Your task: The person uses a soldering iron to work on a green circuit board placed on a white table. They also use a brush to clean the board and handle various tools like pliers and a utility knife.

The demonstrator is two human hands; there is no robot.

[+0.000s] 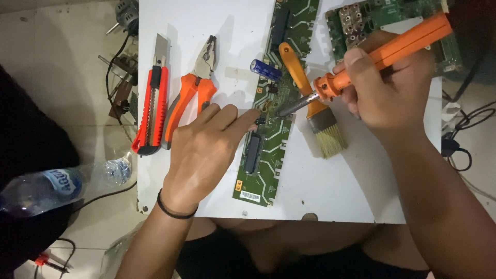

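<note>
A long green circuit board (pixel 266 165) lies on a white work board (pixel 320 191). My right hand (pixel 392 88) grips an orange-handled soldering iron (pixel 382 54), and its metal tip touches the green board near the middle. My left hand (pixel 204 152) rests on the white board with its fingertips pressed on the circuit board's left edge, right beside the iron's tip. A blue cylindrical capacitor (pixel 265 70) lies at the board's left edge, above my fingers.
An orange utility knife (pixel 151 98) and orange-handled pliers (pixel 192 93) lie left of my left hand. A paintbrush (pixel 315 108) rests under the iron. A second circuit board (pixel 382 23) sits at the top right. A plastic water bottle (pixel 62 188) lies on the floor at left, cables at right.
</note>
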